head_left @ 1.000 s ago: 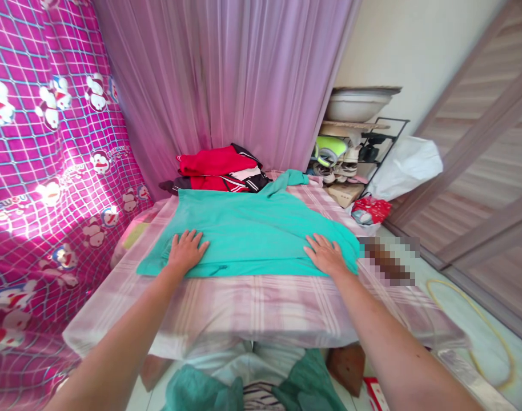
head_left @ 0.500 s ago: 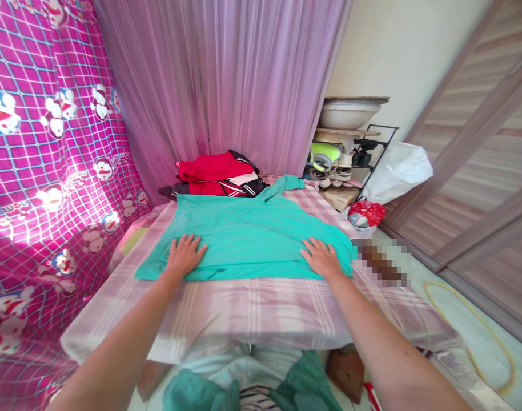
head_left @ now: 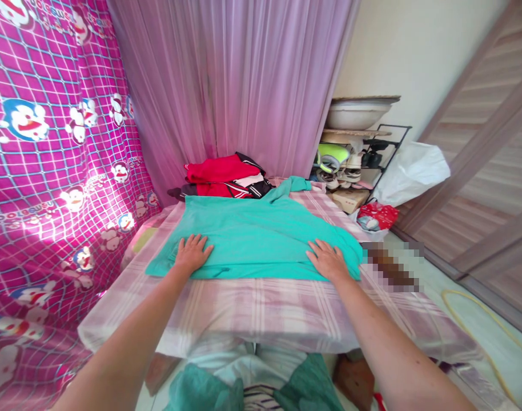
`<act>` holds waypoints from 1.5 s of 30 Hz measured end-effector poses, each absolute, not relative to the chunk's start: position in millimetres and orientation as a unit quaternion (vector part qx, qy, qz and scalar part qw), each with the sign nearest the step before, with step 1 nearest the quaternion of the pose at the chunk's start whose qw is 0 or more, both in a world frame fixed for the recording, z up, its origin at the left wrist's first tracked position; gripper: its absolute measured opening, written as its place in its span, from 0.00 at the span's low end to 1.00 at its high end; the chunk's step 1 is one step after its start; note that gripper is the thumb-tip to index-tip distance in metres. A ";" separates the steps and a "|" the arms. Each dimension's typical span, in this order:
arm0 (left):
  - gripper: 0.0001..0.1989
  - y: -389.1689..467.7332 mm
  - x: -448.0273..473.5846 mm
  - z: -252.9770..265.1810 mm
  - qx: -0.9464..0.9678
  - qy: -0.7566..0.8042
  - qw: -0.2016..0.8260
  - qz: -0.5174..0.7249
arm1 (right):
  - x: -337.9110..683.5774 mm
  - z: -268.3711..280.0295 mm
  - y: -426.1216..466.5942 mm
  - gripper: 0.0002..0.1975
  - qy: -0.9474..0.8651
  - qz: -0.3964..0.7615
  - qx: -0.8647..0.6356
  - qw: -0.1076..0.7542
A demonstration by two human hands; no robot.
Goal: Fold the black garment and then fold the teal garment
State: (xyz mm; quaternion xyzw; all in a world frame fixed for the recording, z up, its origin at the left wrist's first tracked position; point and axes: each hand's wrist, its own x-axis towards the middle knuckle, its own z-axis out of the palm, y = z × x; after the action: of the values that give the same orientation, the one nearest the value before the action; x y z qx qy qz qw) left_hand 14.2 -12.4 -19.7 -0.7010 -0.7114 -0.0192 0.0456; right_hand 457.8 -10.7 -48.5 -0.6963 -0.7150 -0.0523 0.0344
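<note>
A turquoise long-sleeved garment (head_left: 252, 234) lies spread across the table, with a fold running along its near side. One sleeve (head_left: 293, 185) reaches toward the far right, its cuff near the table's back. My left hand (head_left: 193, 252) rests flat on the left part of the cloth, fingers apart. On the right part, my right hand (head_left: 328, 260) also presses flat with its fingers spread. Neither hand grips the fabric.
A plaid cloth (head_left: 261, 314) covers the table. Red and black clothes (head_left: 227, 171) are heaped at its back edge, before a purple curtain (head_left: 244, 80). A pink patterned curtain (head_left: 72, 188) hangs at left. A shoe rack (head_left: 387, 160) and white bag (head_left: 415, 171) stand at right.
The view has shifted slightly, so everything appears a little further right. Both hands stay flat on the turquoise garment, with no clear movement over it.
</note>
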 end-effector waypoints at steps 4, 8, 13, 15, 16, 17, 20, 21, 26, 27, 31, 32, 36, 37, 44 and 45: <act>0.30 -13.2 14.7 -18.5 -0.698 -0.715 0.048 -0.010 | 456.8 -46.9 -11.7 0.28 -0.718 -0.053 -0.693 0.038; 0.30 -12.9 14.4 -18.5 -0.697 -0.716 0.045 -0.007 | 454.5 -43.5 -13.2 0.27 -0.714 -0.045 -0.698 0.038; 0.30 -12.5 13.9 -18.7 -0.699 -0.713 0.045 -0.017 | 452.1 -39.9 -15.9 0.26 -0.713 -0.048 -0.698 0.046; 0.30 -12.7 14.1 -18.5 -0.700 -0.713 0.043 -0.018 | 451.6 -38.9 -16.7 0.26 -0.713 -0.048 -0.698 0.045; 0.30 -12.8 14.2 -18.4 -0.701 -0.712 0.044 -0.018 | 451.6 -38.8 -16.9 0.26 -0.713 -0.049 -0.698 0.045; 0.30 -12.9 14.3 -18.4 -0.702 -0.710 0.046 -0.018 | 451.7 -39.0 -16.9 0.26 -0.713 -0.050 -0.698 0.047; 0.29 -12.9 14.5 -18.8 -0.702 -0.710 0.050 -0.018 | 452.7 -40.8 -16.0 0.26 -0.716 -0.053 -0.694 0.054; 0.29 -12.8 14.6 -19.0 -0.701 -0.711 0.049 -0.018 | 453.0 -41.6 -15.5 0.26 -0.717 -0.055 -0.693 0.055; 0.29 -13.0 14.8 -18.4 -0.698 -0.714 0.054 -0.015 | 452.7 -42.5 -14.7 0.26 -0.712 -0.062 -0.697 0.052; 0.29 -13.1 14.7 -18.2 -0.698 -0.714 0.055 -0.011 | 452.5 -42.3 -14.9 0.26 -0.712 -0.063 -0.698 0.050; 0.29 -12.7 14.0 -19.2 -0.699 -0.713 0.063 0.000 | 452.8 -43.3 -14.9 0.26 -0.716 -0.067 -0.694 0.048; 0.29 -12.5 13.8 -19.8 -0.699 -0.712 0.067 -0.002 | 453.4 -44.2 -14.6 0.26 -0.717 -0.070 -0.692 0.050; 0.28 -11.5 13.5 -22.3 -0.700 -0.710 0.078 -0.009 | 455.9 -48.3 -12.9 0.26 -0.716 -0.074 -0.692 0.056; 0.28 -11.4 13.5 -22.6 -0.699 -0.710 0.080 -0.009 | 456.3 -48.7 -12.7 0.26 -0.717 -0.074 -0.691 0.056; 0.29 -9.3 11.9 -24.5 -0.699 -0.711 0.077 -0.013 | 454.0 -43.1 -15.0 0.25 -0.718 -0.067 -0.690 0.063; 0.29 -8.8 11.2 -25.2 -0.699 -0.710 0.079 -0.015 | 453.3 -42.0 -15.3 0.25 -0.717 -0.064 -0.691 0.064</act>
State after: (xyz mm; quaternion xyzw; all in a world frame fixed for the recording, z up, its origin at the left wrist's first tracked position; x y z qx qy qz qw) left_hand 11.2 -8.8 -25.2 -0.6994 -0.7102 -0.0152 0.0791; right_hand 453.3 -15.3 -42.0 -0.6908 -0.7173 -0.0638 0.0642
